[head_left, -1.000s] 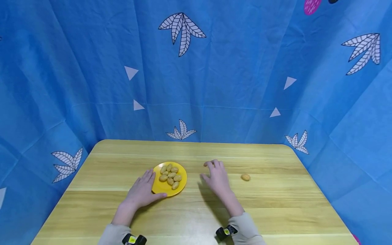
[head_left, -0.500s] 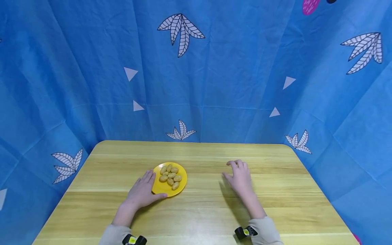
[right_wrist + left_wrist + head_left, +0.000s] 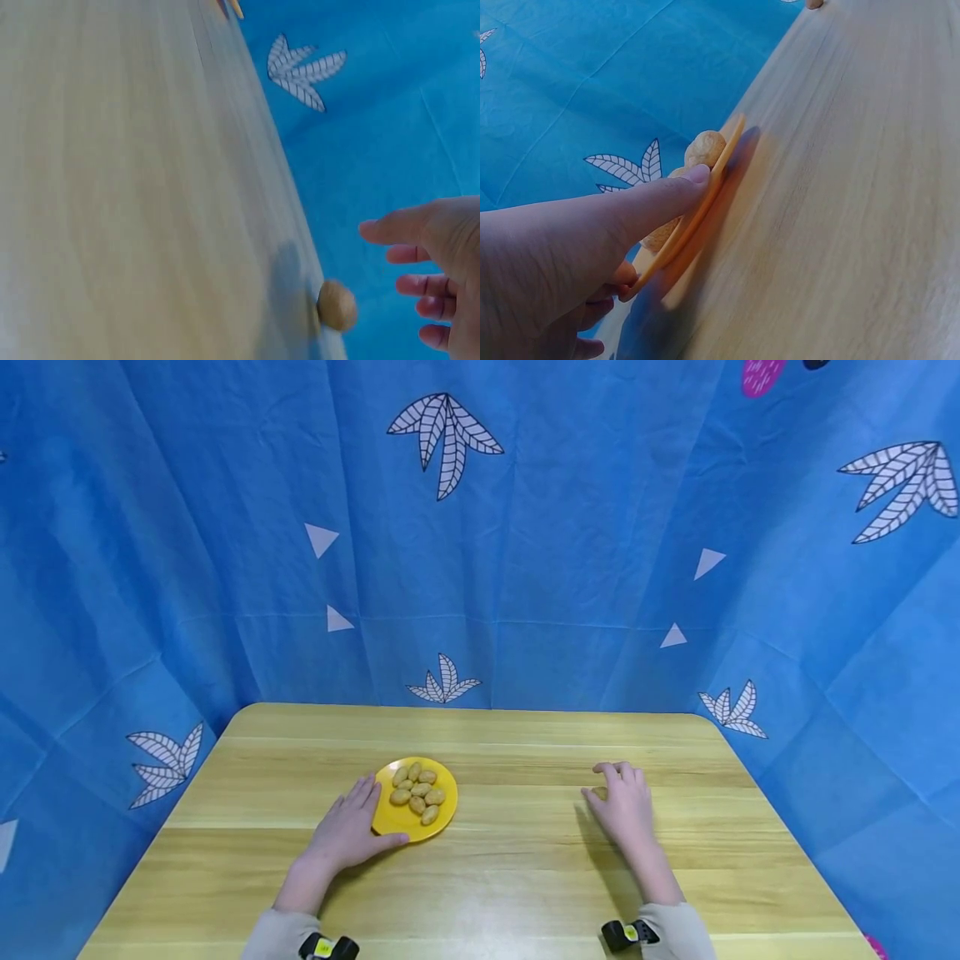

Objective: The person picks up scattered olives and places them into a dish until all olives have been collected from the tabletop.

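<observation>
A yellow plate (image 3: 448, 817) on the wooden table bears several small tan oval pieces (image 3: 417, 805), rough-skinned and walnut-like. My left hand (image 3: 347, 835) rests against the plate's left side, fingers straight along the rim. In the left wrist view its thumb (image 3: 664, 199) lies out straight on the plate's edge, beside the pieces. At the right, my right hand (image 3: 625, 803) is over a single loose oval piece (image 3: 600, 793), thumb and fingers spread apart. The right wrist view shows that loose piece (image 3: 337, 306) on the table, with a gap between it and the fingertips.
The wooden table (image 3: 510, 885) has rounded far corners. Behind it and along its sides hangs a blue cloth (image 3: 570, 527) printed with white leaves and triangles. Each wrist carries a small black camera, such as the right one (image 3: 628, 935).
My right hand has moved right, away from the plate side, and now partly covers the loose oval piece. The left hand and the plate have stayed in place.
</observation>
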